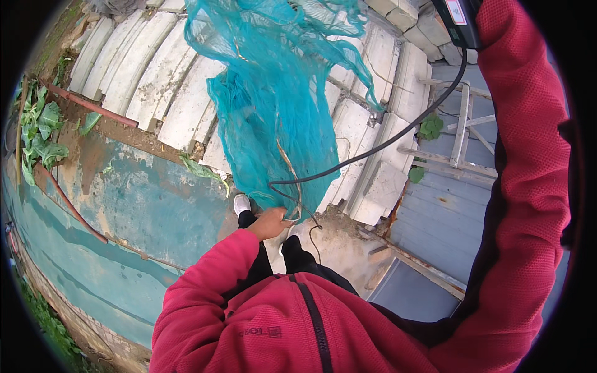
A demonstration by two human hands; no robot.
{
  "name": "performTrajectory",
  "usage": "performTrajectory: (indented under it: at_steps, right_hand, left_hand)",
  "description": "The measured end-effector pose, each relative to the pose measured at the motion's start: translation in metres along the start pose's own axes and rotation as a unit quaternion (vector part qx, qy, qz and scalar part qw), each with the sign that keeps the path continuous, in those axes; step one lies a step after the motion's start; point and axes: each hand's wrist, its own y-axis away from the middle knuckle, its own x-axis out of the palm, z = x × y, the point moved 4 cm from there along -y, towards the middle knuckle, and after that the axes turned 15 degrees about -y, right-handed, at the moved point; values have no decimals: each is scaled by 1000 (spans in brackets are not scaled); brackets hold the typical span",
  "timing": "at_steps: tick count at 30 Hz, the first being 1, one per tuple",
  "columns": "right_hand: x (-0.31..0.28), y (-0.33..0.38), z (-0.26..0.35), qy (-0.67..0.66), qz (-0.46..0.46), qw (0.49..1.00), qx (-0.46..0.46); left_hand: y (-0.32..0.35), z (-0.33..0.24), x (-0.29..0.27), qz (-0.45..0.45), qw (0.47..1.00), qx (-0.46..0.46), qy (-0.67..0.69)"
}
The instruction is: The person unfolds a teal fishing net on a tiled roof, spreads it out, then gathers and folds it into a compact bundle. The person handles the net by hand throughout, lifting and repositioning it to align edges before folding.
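A large sheet of teal mesh netting (273,118) stretches from the top of the view down toward my feet, gathered and wrinkled. At its near end my left hand (272,222) is closed, fingers wrapped round the bunched edge of the netting. A tan twisted strip (287,163) runs along the mesh and loops by these fingers. My right arm in its red sleeve (527,155) reaches up along the right side; the hand itself is beyond the top edge. A black box-shaped device (458,25) sits at that wrist.
A black cable (404,132) arcs from the device across the netting. Pale concrete slabs (152,71) lie in rows beneath and beside it. To the right are grey-blue panels (444,205) and a weathered wooden frame (461,124). Leafy plants (46,140) and reddish pipes (90,104) lie left.
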Motion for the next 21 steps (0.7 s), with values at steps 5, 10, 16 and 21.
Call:
performTrajectory:
  at_steps: [5,10,16,21]
  right_hand:
    - [-24,102,-76,-81,-32,980,181]
    - [-55,244,-135,-117,-17,956,267]
    - [-54,415,-214,-282,-143,879,356]
    - [23,484,-302,-418,-139,800,408]
  left_hand:
    - [4,15,-96,-29,966,-154,205]
    - [20,28,-201,-191,910,-147,339]
    - [-7,-21,-293,-233,897,-98,362]
    - [-48,-95,-377,-251,910,17,330]
